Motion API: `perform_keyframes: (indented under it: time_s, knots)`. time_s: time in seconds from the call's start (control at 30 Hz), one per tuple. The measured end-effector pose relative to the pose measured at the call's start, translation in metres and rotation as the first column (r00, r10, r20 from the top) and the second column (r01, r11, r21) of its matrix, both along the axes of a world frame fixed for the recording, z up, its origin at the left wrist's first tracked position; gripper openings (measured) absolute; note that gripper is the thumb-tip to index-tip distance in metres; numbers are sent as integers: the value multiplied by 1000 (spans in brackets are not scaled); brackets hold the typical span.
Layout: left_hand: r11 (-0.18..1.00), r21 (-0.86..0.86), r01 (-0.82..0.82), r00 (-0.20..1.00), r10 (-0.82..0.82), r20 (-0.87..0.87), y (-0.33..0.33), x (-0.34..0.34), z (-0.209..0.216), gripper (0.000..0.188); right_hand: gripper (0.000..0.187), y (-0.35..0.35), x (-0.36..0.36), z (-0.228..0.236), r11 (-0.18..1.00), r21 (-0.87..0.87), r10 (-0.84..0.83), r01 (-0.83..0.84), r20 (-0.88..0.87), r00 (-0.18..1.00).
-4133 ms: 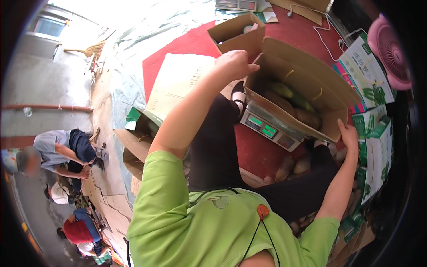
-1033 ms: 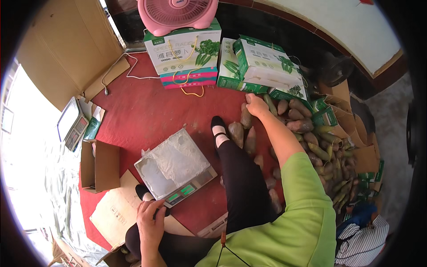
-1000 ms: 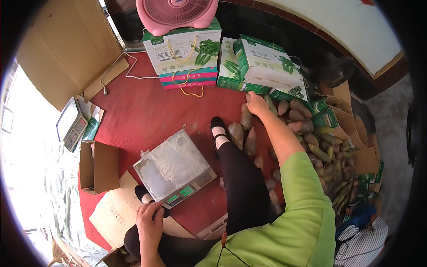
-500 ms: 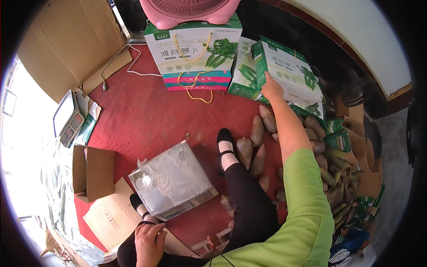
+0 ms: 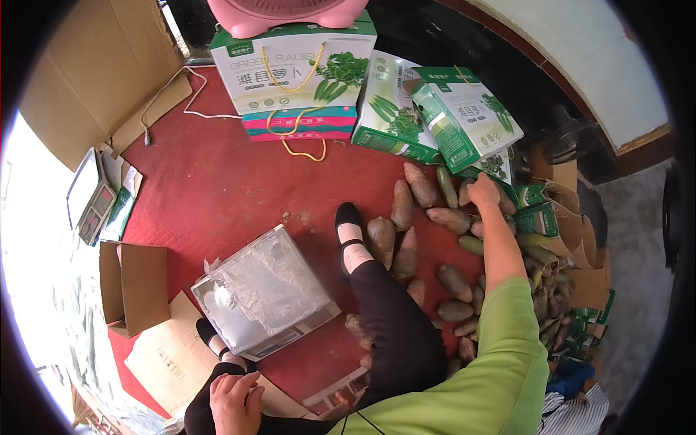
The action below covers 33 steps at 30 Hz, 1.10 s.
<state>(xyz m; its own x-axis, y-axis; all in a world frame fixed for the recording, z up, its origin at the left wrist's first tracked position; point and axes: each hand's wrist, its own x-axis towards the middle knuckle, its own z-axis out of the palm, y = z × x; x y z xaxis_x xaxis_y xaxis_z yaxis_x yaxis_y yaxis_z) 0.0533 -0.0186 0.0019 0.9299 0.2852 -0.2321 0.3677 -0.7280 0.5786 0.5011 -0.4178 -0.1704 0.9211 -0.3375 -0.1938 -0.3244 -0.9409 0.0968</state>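
Note:
My right hand (image 5: pixel 484 192) reaches down among a spread of long, soil-brown and green radishes (image 5: pixel 451 219), just below a tilted green-and-white carton. Its fingers point down and are mostly hidden, so I cannot tell whether it grips a radish. My left hand (image 5: pixel 235 404) rests over my left knee, holding nothing, its fingers loosely bent and a little apart. The tilted carton (image 5: pixel 471 116) leans on another flat-lying green-and-white carton (image 5: pixel 395 116). In front of my left foot stands a scale-like box with a plastic-covered top (image 5: pixel 268 290).
A white carton with a yellow cord (image 5: pixel 293 76) stands at the back, a pink fan (image 5: pixel 290 14) on top. Leftward are an open brown box (image 5: pixel 134 286), a digital scale (image 5: pixel 90 206) and a white cable (image 5: pixel 187 90). More radishes and torn cartons (image 5: pixel 580 225) crowd the right side.
My right hand has let go of the tilted carton and moved down to the radishes. That carton now sits turned and higher, uncovering more radishes. The view has shifted slightly right.

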Motion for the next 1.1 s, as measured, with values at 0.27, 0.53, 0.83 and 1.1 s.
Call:
perform_keyframes:
  time_s: [0.27, 0.53, 0.83, 1.1]
  knots:
    - [998, 19, -53, 992, 55, -114, 5, 3, -10, 16, 58, 84, 56, -30, 756, 621, 182, -206, 103, 978]
    - [997, 34, -76, 972, 82, -222, 16, 20, -22, 18, 82, 152, 133, -57, 705, 708, 9, -52, 64, 998]
    - [999, -5, -41, 970, 38, -239, 12, 39, -35, 17, 86, 147, 162, -89, 304, 939, -166, 162, -116, 979]
    - [997, -57, -54, 983, 43, -177, -1, 38, -21, 16, 76, 109, 59, -80, -10, 997, -106, 80, -81, 991]
